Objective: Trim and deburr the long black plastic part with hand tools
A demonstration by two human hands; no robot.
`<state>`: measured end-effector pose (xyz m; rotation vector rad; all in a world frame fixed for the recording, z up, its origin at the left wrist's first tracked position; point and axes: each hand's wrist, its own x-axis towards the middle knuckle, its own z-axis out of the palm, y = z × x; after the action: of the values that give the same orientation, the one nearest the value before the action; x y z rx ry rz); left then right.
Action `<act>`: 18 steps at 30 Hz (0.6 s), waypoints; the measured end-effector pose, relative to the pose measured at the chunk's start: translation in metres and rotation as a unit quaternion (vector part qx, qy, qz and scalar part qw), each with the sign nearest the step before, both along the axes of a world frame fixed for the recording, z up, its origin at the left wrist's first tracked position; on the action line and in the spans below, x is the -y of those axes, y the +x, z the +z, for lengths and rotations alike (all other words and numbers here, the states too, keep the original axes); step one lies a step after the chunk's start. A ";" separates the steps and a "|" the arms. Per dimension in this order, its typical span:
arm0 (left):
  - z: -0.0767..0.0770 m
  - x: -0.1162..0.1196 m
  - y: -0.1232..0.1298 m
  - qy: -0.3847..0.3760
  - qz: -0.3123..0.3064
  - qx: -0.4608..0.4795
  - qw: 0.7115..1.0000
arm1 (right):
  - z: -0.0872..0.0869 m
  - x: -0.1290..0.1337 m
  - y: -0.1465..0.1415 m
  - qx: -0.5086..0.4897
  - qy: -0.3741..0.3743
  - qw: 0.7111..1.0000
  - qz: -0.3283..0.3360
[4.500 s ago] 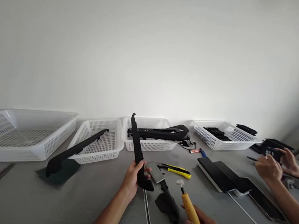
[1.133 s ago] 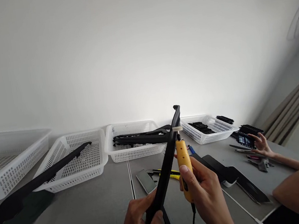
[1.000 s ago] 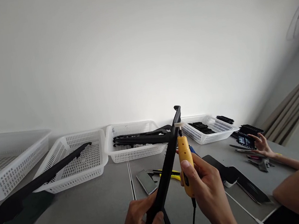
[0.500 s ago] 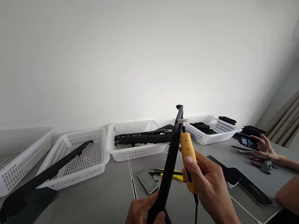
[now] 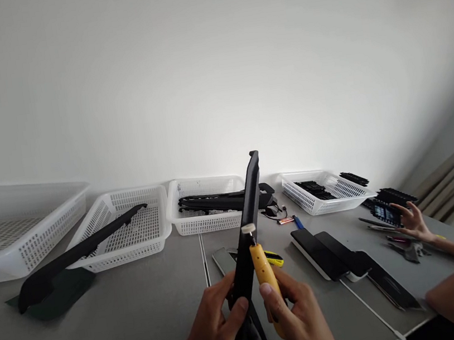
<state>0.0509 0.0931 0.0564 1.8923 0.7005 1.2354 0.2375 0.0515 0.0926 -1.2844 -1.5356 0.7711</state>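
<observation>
My left hand [image 5: 215, 323] is wrapped round a long black plastic trim piece [image 5: 250, 189], which stands nearly upright with its hooked end at the top. My right hand [image 5: 300, 317] grips a yellow corded rotary tool [image 5: 265, 266]. A pale round polishing head [image 5: 249, 228] on the tool's tip lies over the face of the trim piece; I cannot tell whether they touch. The lower end of the trim piece runs out of view. Behind it, a grey block [image 5: 223, 261] and a yellow utility knife [image 5: 274, 258] are partly hidden.
Several white plastic baskets [image 5: 163, 229] line the wall, some with black parts. Another black trim piece [image 5: 78, 251] rests across a basket rim at left. Phones [image 5: 317, 253] and a white cable [image 5: 371, 307] lie at right. A co-worker's hand [image 5: 416, 225] holds a black part beyond.
The rotary tool has moved down and left, its head now lower along the trim piece. The trim piece stands more upright, and the whole view has shifted slightly.
</observation>
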 end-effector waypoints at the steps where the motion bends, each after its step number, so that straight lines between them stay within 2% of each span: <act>1: 0.001 0.000 0.000 -0.001 -0.006 0.000 1.000 | -0.005 0.002 0.000 -0.002 -0.013 1.000 0.004; 6: 0.000 0.000 0.001 -0.020 0.005 0.008 1.000 | -0.025 0.015 -0.004 -0.027 -0.060 0.998 0.006; 11: -0.003 0.000 0.004 -0.145 -0.009 0.084 0.986 | -0.043 0.021 -0.011 -0.045 -0.051 0.998 -0.001; 13: -0.008 -0.001 0.007 -0.230 -0.029 0.144 0.962 | -0.050 0.022 -0.013 -0.038 -0.053 0.998 -0.001; 16: -0.012 -0.003 0.009 -0.348 -0.084 0.255 0.898 | -0.058 0.023 -0.017 -0.019 -0.058 0.998 0.008; 18: -0.010 -0.005 0.010 -0.395 -0.109 0.312 0.857 | -0.062 0.024 -0.019 -0.006 -0.063 0.998 0.013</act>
<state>0.0605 0.0978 0.0465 0.7945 0.4946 1.0821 0.2181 0.0280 0.0306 -1.3507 -1.5165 0.9046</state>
